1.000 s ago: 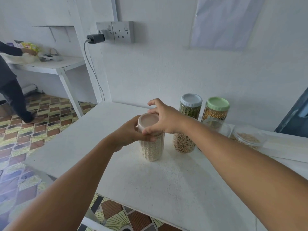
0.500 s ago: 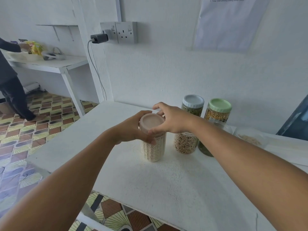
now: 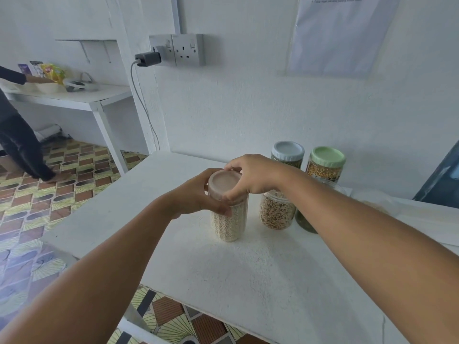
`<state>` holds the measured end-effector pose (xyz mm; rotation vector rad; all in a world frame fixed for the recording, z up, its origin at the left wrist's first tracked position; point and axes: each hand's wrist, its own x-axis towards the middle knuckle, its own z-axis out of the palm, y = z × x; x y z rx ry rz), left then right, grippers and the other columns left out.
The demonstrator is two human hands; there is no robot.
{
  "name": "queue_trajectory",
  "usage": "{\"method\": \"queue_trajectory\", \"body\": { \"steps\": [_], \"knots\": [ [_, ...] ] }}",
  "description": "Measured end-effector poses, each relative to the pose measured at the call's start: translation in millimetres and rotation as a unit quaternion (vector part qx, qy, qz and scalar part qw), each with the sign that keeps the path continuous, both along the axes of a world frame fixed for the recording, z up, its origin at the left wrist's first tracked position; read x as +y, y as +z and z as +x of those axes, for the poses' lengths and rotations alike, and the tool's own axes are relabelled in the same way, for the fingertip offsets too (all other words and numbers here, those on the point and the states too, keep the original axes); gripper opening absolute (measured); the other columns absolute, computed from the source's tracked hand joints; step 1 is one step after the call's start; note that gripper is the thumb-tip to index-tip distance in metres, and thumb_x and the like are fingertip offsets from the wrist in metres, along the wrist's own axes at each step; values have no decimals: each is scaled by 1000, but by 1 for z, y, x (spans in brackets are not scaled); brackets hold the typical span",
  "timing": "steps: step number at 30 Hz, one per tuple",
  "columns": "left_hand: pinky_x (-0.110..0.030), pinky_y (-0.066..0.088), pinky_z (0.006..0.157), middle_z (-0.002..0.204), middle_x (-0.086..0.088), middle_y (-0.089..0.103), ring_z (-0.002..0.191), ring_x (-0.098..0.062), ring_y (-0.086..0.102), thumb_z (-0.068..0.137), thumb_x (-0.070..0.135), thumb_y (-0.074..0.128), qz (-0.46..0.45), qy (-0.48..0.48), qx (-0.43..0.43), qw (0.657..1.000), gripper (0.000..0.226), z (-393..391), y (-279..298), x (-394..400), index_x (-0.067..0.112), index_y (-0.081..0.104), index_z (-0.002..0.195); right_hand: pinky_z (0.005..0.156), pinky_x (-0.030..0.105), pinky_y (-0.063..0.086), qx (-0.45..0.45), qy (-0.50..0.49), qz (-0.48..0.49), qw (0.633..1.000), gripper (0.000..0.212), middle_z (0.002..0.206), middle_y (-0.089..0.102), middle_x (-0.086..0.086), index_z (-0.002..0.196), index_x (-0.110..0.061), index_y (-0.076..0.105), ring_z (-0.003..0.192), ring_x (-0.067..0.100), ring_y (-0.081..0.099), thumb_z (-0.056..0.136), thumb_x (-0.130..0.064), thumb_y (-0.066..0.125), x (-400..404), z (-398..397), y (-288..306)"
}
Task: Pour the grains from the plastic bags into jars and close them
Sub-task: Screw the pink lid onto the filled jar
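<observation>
Right hand (image 3: 253, 176) clamps down over the pink lid (image 3: 224, 181), fingers curled round its rim, the grip tight on the cap. Left hand (image 3: 196, 196) wraps the neck of the pale-grain jar (image 3: 229, 219) just under that lid, thumb across the front, holding it upright. The jar stands on the white surface (image 3: 248, 269), filled with pale grain nearly to the top.

Just to the right of the jar, a lidless jar of brown grain (image 3: 277, 213) stands, close but not touching. Behind and right of the jar, a grey-lidded jar (image 3: 288, 151) and a green-lidded jar (image 3: 326, 163) of yellow grain sit by the wall. A clear plastic bag (image 3: 375, 203) lies further right, blurred. Far to the left of the jar, beyond the patterned floor (image 3: 49, 189), another person (image 3: 17, 135) leans at a white table (image 3: 74, 96).
</observation>
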<state>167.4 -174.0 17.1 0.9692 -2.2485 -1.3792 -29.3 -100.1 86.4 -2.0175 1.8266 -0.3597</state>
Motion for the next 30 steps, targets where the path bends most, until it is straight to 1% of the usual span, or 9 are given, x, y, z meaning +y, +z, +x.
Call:
{"method": "queue_trajectory", "body": {
  "steps": [5, 8, 12, 18, 21, 23, 26, 28, 30],
  "knots": [
    [-24, 56, 90, 128, 16, 61, 116, 1, 59, 65, 13, 99, 1, -4, 17, 1000, 95, 0, 1, 3, 43, 48, 140, 70, 16, 40, 3, 4, -5, 1000, 89, 138, 57, -11, 149, -31, 50, 114, 11, 54, 71, -53, 88, -2, -2, -4],
    [-25, 57, 93, 126, 19, 61, 113, 3, 60, 66, 13, 98, -2, -13, 22, 1000, 94, 0, 0, 3, 44, 49, 140, 75, 20, 41, -11, 5, -9, 1000, 92, 140, 55, -12, 150, -32, 49, 115, 10, 52, 70, -51, 90, -1, -3, -2],
    [-28, 57, 94, 130, 13, 60, 119, -5, 59, 64, 15, 100, 9, -2, 21, 1000, 98, 1, -1, 2, 43, 46, 142, 81, 26, 43, 7, -2, 9, 1000, 90, 141, 55, -10, 150, -32, 49, 114, 10, 52, 72, -55, 87, -1, 0, -2],
    [-21, 56, 88, 130, 10, 60, 119, -4, 59, 64, 16, 100, 14, 9, 6, 1000, 109, 2, -3, 2, 38, 38, 151, 84, 33, 56, -9, -74, -6, 997, 87, 115, 63, -10, 123, -36, 57, 100, 9, 60, 53, -79, 86, 2, 3, -16],
    [-24, 57, 90, 130, 10, 62, 118, -5, 61, 64, 17, 100, 17, 5, 4, 1000, 108, 2, -2, 1, 40, 39, 150, 93, 36, 52, -2, -61, -5, 998, 94, 130, 59, -6, 135, -33, 53, 114, 13, 57, 61, -85, 76, 4, 3, -17],
    [-28, 58, 93, 129, 9, 63, 117, -6, 63, 64, 17, 100, 16, 1, 7, 1000, 102, 1, -2, 1, 40, 44, 146, 102, 37, 49, -52, -52, 24, 997, 99, 140, 54, -7, 148, -30, 48, 127, 16, 54, 67, -81, 76, 10, 2, -13],
    [-30, 59, 93, 126, 9, 64, 115, -7, 63, 63, 16, 100, 9, 4, 11, 1000, 95, 0, -3, 0, 39, 49, 141, 95, 31, 51, -92, -47, 28, 994, 83, 127, 60, -11, 141, -29, 54, 118, 13, 59, 73, -68, 82, 18, 0, -16],
    [-31, 59, 94, 126, 9, 65, 115, -7, 63, 62, 15, 101, 7, 5, 13, 1000, 95, -2, -5, -2, 38, 50, 140, 92, 35, 52, -29, -88, -26, 995, 95, 122, 60, -9, 135, -28, 55, 113, 14, 58, 62, -84, 76, 20, 3, -24],
    [-32, 59, 95, 126, 10, 65, 114, -6, 64, 62, 15, 100, 9, 3, 13, 1000, 96, -2, -6, -4, 40, 50, 140, 93, 42, 52, 26, -117, -57, 991, 108, 120, 58, -6, 130, -25, 54, 111, 17, 55, 53, -100, 59, 18, 9, -31]
  ]
}}
